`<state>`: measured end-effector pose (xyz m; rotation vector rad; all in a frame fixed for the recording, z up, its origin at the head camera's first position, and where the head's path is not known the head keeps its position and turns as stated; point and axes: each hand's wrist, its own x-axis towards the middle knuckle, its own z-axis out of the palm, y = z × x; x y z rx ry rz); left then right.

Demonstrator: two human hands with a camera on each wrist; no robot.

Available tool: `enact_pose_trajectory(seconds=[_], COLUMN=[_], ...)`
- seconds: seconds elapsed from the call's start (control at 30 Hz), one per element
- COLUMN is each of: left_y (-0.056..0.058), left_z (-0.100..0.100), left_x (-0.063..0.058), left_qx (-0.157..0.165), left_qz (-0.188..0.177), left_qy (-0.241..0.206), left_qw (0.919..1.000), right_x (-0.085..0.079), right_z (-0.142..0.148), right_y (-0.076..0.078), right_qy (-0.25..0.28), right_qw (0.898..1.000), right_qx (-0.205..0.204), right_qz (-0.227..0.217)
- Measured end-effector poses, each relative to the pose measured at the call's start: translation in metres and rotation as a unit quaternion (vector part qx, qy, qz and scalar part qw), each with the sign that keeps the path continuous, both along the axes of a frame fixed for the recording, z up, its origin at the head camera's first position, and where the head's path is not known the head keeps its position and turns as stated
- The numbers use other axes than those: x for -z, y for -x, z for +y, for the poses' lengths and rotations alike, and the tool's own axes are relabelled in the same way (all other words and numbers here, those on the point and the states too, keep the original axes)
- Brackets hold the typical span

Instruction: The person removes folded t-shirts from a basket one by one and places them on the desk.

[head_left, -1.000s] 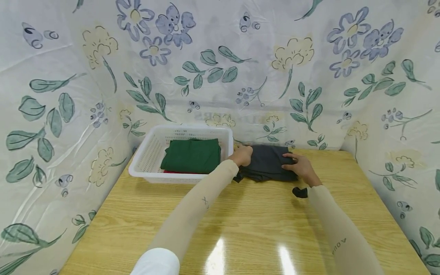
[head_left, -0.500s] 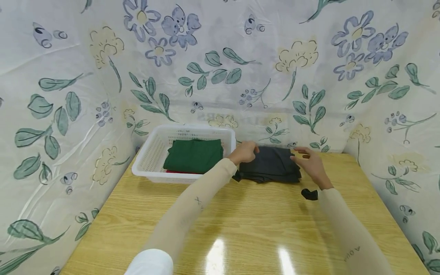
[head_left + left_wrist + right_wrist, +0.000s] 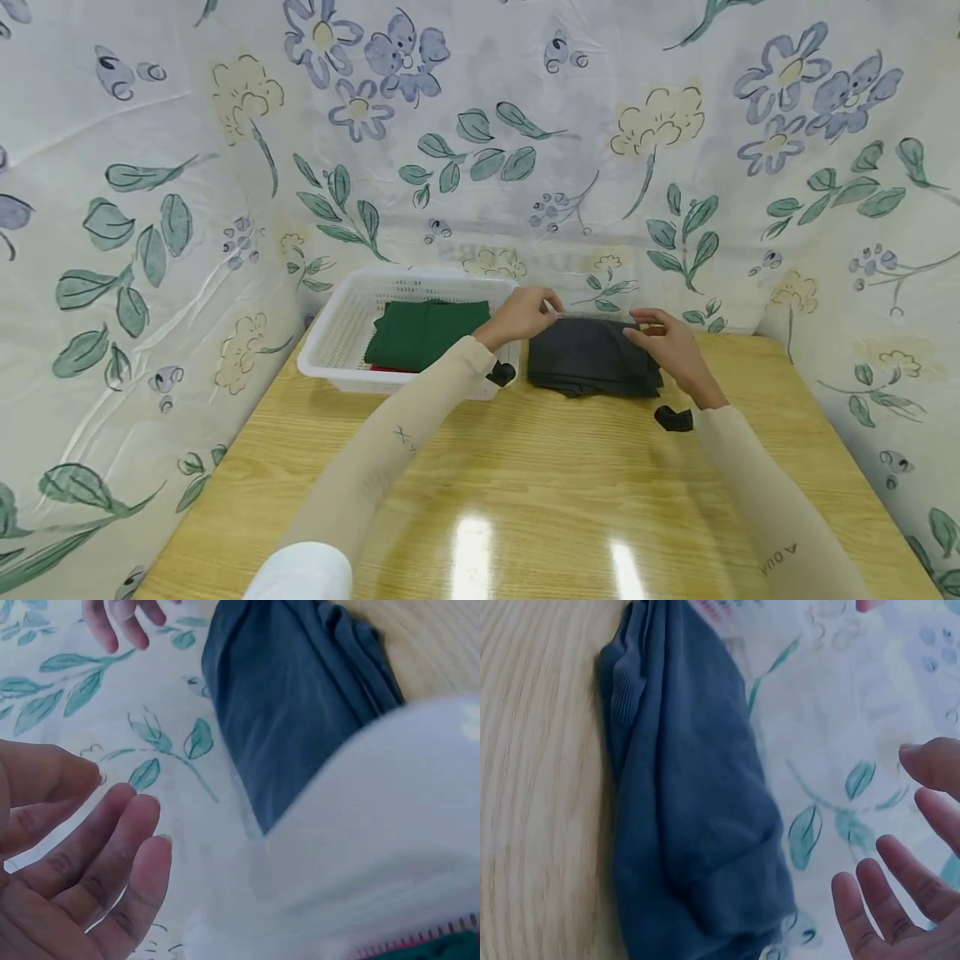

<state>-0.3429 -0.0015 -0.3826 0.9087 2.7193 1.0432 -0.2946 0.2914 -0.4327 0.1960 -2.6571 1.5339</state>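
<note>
A folded dark grey garment (image 3: pixel 588 358) lies on the table to the right of a white plastic basket (image 3: pixel 318 354). Its layered folds and a ribbed strip show in the right wrist view. My left hand (image 3: pixel 522 315) is over the basket's right rim, fingers loosely bent and holding nothing. In the left wrist view the garment (image 3: pixel 289 697) lies beyond the basket wall, apart from those fingers. My right hand (image 3: pixel 672 346) hovers at the garment's right end, fingers spread and nothing in them. Inside the basket rests folded green cloth (image 3: pixel 427 333), with a red edge beneath it.
The wooden table (image 3: pixel 555 467) runs up to a floral-print sheet (image 3: pixel 465 208) that hangs behind it and along both sides. Black wrist-worn pieces stick out below each sleeve, one in front of the basket's right end.
Both hands have let go of the dark garment and lifted. The left moved up and left over the basket rim, while the right drew back slightly to the right. The view shifted a little.
</note>
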Motion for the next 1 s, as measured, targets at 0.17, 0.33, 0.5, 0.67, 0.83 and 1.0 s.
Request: enact_pose_trajectory(seconds=[0.17,0.33,0.5,0.67,0.83,1.0], left_y=[-0.004,-0.007,-0.006,-0.004,-0.005,-0.006], left_z=[-0.014,-0.026,-0.037,-0.051,-0.069,-0.089], left_x=[-0.001,-0.002,-0.003,-0.001,-0.002,-0.002], left_qx=[-0.006,-0.007,-0.01,-0.016,-0.027,-0.038], left_qz=[-0.004,-0.001,0.011,0.011,0.007,-0.001], left_qy=[-0.018,-0.023,-0.021,-0.014,-0.019,-0.026], left_qw=[0.9998,0.9997,0.9997,0.9997,0.9994,0.9989], right_x=[-0.008,-0.014,-0.017,-0.021,-0.024,-0.028], right_z=[-0.012,-0.026,-0.037,-0.049,-0.06,-0.074], right_y=[-0.001,-0.001,0.001,0.002,0.002,0.002], right_qy=[0.0,-0.013,-0.015,-0.009,-0.016,-0.008], right_qw=[1.0,0.999,0.999,0.998,0.997,0.997], right_qx=[-0.023,-0.028,-0.042,-0.063,-0.069,-0.078], right_qz=[0.006,0.011,0.018,0.025,0.029,0.026])
